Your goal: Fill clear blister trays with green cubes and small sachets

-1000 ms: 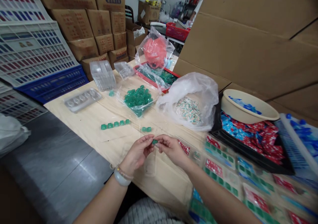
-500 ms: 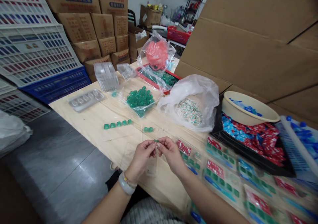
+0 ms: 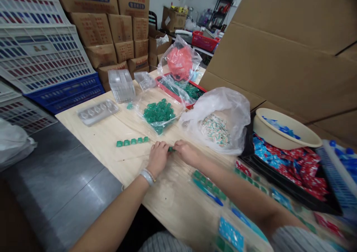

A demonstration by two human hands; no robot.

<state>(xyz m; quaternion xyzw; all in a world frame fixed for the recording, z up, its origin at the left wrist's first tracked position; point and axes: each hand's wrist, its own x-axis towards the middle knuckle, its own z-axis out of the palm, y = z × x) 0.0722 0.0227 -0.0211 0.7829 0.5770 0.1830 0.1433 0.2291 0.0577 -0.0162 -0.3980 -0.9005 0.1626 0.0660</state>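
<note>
My left hand (image 3: pixel 157 156) rests low over the table with its fingers curled down, and what lies under them is hidden. Opposite it, my right hand (image 3: pixel 186 152) is closed in a pinch at a small green plastic piece (image 3: pixel 170 149) that shows between the two hands. Just left of my left hand stands a row of several green cube-like pieces (image 3: pixel 133 142). Beyond the hands, a clear bag (image 3: pixel 159 114) lies open with a heap of the same green pieces. A white plastic bag (image 3: pixel 237 114) full of small printed bits sits behind my right hand.
Clear moulded trays (image 3: pixel 97 112) and stacked clear boxes (image 3: pixel 122 86) stand at the far left. Filled packs (image 3: pixel 208 188) lie under my right forearm. At right are a cream basin (image 3: pixel 287 131), a black tray of red and blue packets (image 3: pixel 295 166) and a blue basket (image 3: pixel 334 177).
Both hands have moved forward and down to the table, where two green pieces stood in a clear tray. Before, they held a green piece nearer to me.
</note>
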